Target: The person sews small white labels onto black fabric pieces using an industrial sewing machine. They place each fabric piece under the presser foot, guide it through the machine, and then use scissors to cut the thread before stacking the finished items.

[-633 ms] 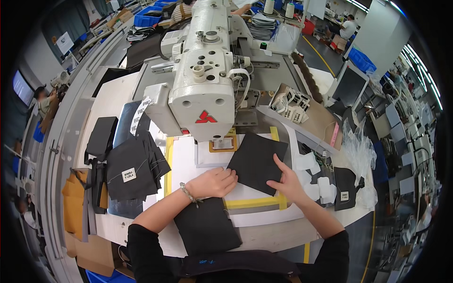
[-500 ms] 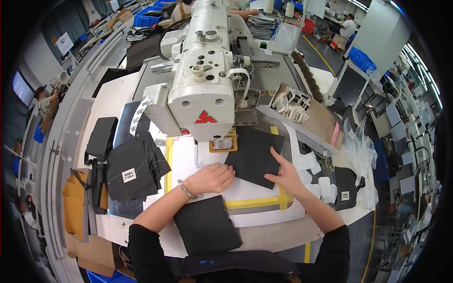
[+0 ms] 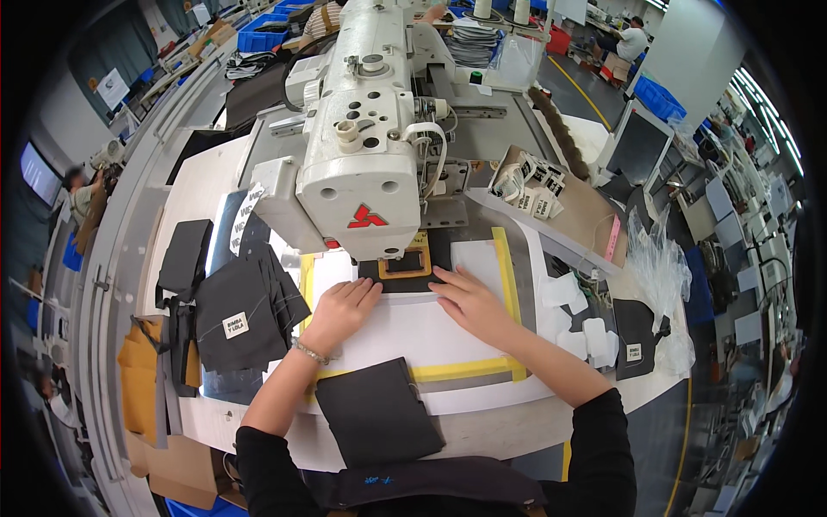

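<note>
A black fabric piece point(image 3: 405, 286) lies flat beneath the yellow rectangular clamp point(image 3: 403, 276) of a white sewing machine point(image 3: 362, 185). My left hand point(image 3: 347, 308) lies palm down at the piece's near left edge. My right hand point(image 3: 472, 303) rests at its right side, fingers stretched and fingertips on the fabric near the clamp. Both hands are open. Much of the piece's far part is hidden by the machine head. Under it lies a white sheet point(image 3: 392, 332) edged with yellow tape point(image 3: 461, 370). Closest to me is a stack of black pieces point(image 3: 379, 414).
Black pieces point(image 3: 250, 302), the top one bearing a pale label point(image 3: 235, 324), lie to the left beside mustard-coloured material point(image 3: 140, 379). On the right stand a cardboard box point(image 3: 568, 215) of labels, white scraps point(image 3: 594, 340), a clear plastic bag point(image 3: 659, 267) and a labelled black piece point(image 3: 633, 332).
The black piece has moved from right of the clamp to flat beneath it. My left hand shifted left and forward, my right hand moved left, and its fingers now lie on the fabric.
</note>
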